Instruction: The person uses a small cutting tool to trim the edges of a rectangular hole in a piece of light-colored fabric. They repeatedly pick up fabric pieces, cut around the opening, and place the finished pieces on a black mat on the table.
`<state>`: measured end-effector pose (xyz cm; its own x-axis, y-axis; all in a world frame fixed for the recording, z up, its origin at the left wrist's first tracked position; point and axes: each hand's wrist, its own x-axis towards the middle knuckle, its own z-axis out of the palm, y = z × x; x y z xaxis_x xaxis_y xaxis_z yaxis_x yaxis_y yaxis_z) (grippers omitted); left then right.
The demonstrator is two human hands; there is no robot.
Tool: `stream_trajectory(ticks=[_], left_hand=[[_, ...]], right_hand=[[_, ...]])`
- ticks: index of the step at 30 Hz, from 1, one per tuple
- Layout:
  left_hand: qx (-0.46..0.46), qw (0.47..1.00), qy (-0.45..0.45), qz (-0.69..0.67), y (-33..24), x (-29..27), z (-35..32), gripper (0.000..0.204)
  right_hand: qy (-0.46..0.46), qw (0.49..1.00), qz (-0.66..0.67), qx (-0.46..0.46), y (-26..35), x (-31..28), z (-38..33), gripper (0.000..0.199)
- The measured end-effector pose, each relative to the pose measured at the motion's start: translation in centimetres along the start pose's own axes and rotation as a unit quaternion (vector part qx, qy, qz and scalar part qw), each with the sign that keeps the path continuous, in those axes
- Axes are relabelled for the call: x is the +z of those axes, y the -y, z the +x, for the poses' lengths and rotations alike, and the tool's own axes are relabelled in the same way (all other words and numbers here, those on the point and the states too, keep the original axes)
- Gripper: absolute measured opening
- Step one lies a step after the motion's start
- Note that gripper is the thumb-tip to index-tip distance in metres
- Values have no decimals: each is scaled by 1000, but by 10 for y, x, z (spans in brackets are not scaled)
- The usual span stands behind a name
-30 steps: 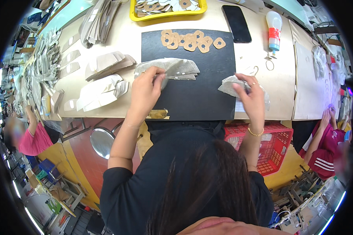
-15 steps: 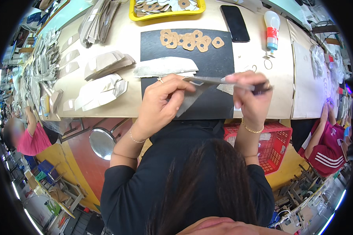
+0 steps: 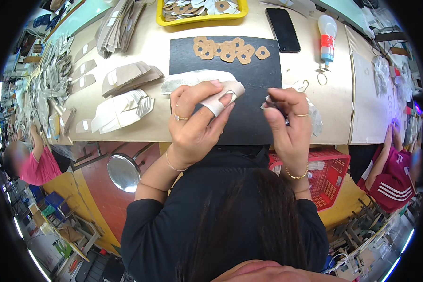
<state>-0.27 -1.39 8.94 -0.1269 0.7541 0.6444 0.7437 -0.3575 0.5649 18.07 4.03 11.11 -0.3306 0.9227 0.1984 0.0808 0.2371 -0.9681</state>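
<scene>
A pale bundle (image 3: pixel 122 112) lies near the tabletop's (image 3: pixel 336 108) front edge, left of the black mat (image 3: pixel 251 127). The left hand (image 3: pixel 195 120) has its fingers closed on a curled piece (image 3: pixel 234 88), over the mat's middle, a finger showing at its opening; holding it lightly, close to that opening, should keep the curve without creasing. Near the mat's right edge, the right hand (image 3: pixel 291 122) is half closed; whether it grips anything is too dark to tell. Half a second ago the piece stretched toward the right hand; now they are apart.
</scene>
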Motion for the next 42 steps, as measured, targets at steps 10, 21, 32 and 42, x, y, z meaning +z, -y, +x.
stream_trajectory(ticks=[10,21,32,42], left_hand=[[77,995,-16,56,-7,-3,5,32],[73,995,26,64,-9,-10,6,35],[92,994,5,65,-8,-8,9,26],[99,992,14,76,-6,-9,7,19]], right_hand=[[26,985,-115,-128,3,13,4,27],[-10,969,-167,-182,4,13,5,25],[-13,966,-179,-186,6,13,6,23],[-13,963,-185,-195,8,11,8,22]])
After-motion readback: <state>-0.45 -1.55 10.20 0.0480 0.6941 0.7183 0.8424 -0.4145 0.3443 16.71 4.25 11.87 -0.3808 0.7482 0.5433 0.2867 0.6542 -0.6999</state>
